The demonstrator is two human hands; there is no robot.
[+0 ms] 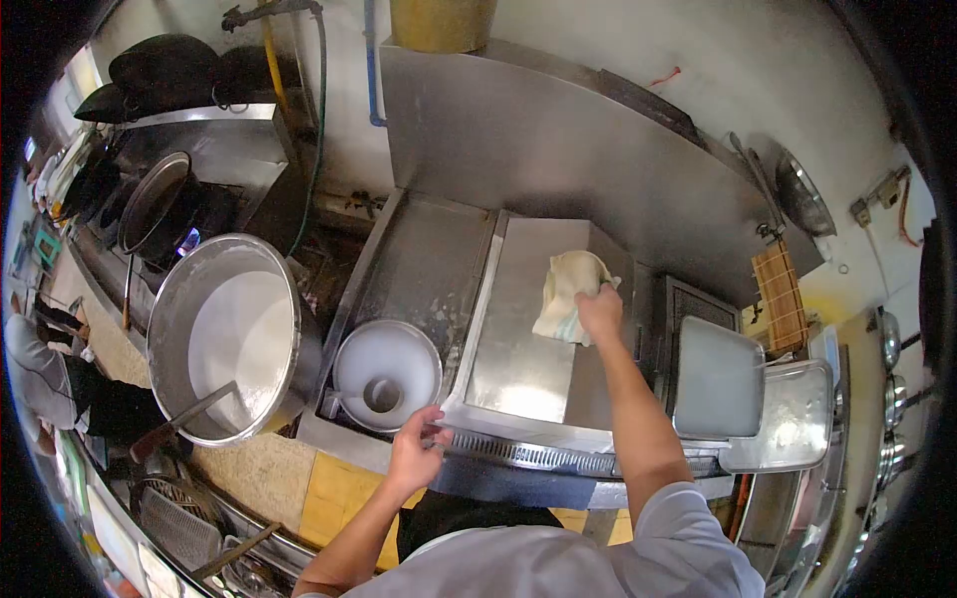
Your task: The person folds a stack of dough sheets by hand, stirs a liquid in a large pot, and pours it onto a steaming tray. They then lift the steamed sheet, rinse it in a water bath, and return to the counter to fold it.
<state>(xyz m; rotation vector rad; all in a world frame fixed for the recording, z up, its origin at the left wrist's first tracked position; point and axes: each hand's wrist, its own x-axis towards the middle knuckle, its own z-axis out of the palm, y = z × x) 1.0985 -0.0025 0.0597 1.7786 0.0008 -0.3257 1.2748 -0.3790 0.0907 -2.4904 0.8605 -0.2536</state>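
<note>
A pale cloth [570, 294] lies against the flat steel cover [523, 349] in the middle, its lower edge bluish. My right hand [599, 313] grips the cloth at its right side, fingers wrapped over it. My left hand [419, 450] is raised near the counter's front edge, fingers apart and slightly curled, holding nothing. Just above and left of it stands a round metal pan [387, 374] with whitish liquid and a small round container inside.
At left stands a large pot [225, 339] of white liquid with a ladle. Behind it are a wok [158, 204] and a burner flame. Rectangular trays [718, 377] sit at right beside a bamboo mat [780, 299]. Another person [45, 374] is at far left.
</note>
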